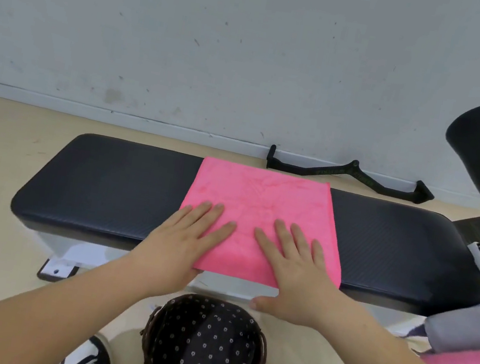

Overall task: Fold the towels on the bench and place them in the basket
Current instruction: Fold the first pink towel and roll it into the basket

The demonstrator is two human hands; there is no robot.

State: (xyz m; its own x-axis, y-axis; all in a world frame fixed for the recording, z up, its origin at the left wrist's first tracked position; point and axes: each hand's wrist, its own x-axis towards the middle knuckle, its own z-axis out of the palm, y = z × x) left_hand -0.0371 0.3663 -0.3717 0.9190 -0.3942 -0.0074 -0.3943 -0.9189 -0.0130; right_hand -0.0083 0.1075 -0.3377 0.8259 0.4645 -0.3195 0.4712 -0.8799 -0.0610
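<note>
Head view: both hands, left hand [181, 245] and right hand [297, 269], press released fingers [282, 234] flat on the pink towel [261, 197], its near edge overhanging the counter [106, 185], basket [203, 346] at 6 o'clock.

Bare arms, sneakers below

Both forearms are bare to the frame's edge, no sleeves, watch or rings showing; the left hand [181, 245] and right hand [299, 273] have short, plain nails; the shoes [93, 357] are white with black markings; grey trouser fabric shows at the bottom edge.
</note>
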